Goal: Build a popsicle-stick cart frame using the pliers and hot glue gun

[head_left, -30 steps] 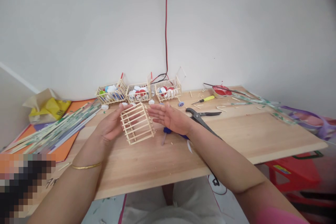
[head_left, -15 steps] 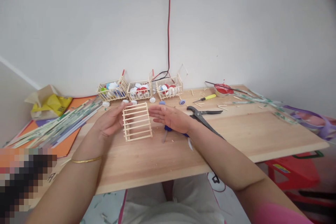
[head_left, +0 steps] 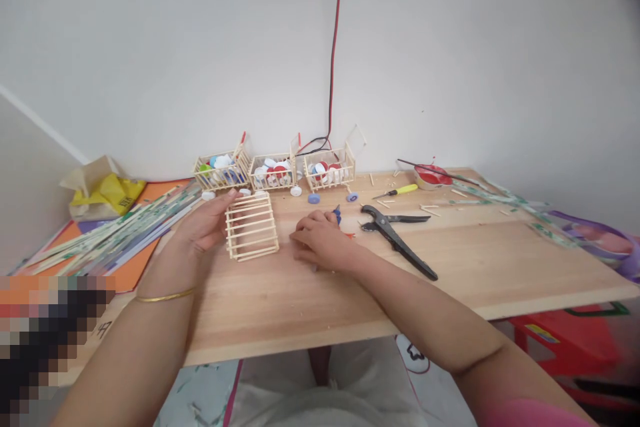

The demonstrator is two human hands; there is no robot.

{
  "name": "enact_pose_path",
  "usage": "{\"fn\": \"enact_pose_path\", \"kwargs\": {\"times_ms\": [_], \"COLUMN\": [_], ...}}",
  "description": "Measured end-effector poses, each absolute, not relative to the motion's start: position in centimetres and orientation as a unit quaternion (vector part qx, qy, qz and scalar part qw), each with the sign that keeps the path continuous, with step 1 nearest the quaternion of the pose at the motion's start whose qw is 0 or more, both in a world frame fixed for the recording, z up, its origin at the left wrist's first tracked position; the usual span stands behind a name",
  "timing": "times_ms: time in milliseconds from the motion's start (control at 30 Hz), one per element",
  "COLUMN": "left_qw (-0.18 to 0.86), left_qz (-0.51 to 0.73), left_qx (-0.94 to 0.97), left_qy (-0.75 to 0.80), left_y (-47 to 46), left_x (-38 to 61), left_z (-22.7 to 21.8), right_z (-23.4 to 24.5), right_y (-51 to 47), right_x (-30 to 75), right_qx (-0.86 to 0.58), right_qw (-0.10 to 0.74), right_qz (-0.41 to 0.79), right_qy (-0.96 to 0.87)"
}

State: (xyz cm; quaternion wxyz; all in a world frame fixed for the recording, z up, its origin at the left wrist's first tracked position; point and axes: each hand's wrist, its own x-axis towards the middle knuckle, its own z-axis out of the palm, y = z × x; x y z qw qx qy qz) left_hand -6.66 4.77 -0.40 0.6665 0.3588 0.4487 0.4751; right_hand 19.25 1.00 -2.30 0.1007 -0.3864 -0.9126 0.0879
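Note:
My left hand grips the left side of a small slatted basket frame, made of thin pale wooden sticks and tilted above the table. Just right of it, my right hand is palm down low over the tabletop, its fingers curled round a blue tool. Most of that tool is hidden under the hand; a blue end and a small orange-red part show. Black-handled cutting pliers lie open to the right of my right hand.
Behind, three stick carts hold coloured bottle caps. A yellow-handled screwdriver and red bowl lie back right, among stick offcuts. Bundled sticks and a yellow packet are left. A red stool stands below the right edge.
My right hand has left the stick frame's right side and come down onto the blue tool, fingers curling. The frame, in my left hand, has shifted slightly left. The view has turned a little.

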Motion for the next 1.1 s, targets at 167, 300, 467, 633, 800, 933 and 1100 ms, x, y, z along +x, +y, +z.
{"fn": "enact_pose_path", "kwargs": {"times_ms": [167, 300, 467, 633, 800, 933, 1100], "left_qw": [0.66, 0.647, 0.643, 0.641, 0.642, 0.647, 0.655], "left_qz": [0.472, 0.474, 0.481, 0.484, 0.481, 0.476, 0.472], "left_qx": [0.378, 0.387, 0.378, 0.375, 0.381, 0.382, 0.375], "left_qy": [0.447, 0.456, 0.461, 0.461, 0.46, 0.457, 0.455], "left_y": [4.7, 4.7, 4.7, 4.7, 4.4, 4.3, 4.6], "left_x": [-6.3, -6.0, -5.8, -5.9, -5.5, -5.4, -5.8], "left_z": [-0.6, -0.7, -0.7, -0.7, -0.4, -0.3, -0.5], "right_z": [-2.1, -2.0, -2.5, -2.3, -1.8, -1.6, -1.5], "right_y": [1.2, 1.2, 1.3, 1.6, 2.6, 3.2, 2.8], "right_x": [19.0, 18.7, 17.9, 17.5, 17.5, 17.6, 18.2], "right_qx": [-0.403, -0.405, -0.419, -0.417, -0.416, -0.4, -0.389], "right_qw": [0.102, 0.095, 0.075, 0.052, 0.021, 0.006, 0.003], "right_qz": [0.096, 0.082, 0.008, 0.011, 0.061, 0.08, 0.089], "right_qy": [-0.904, -0.906, -0.905, -0.908, -0.907, -0.913, -0.917]}}
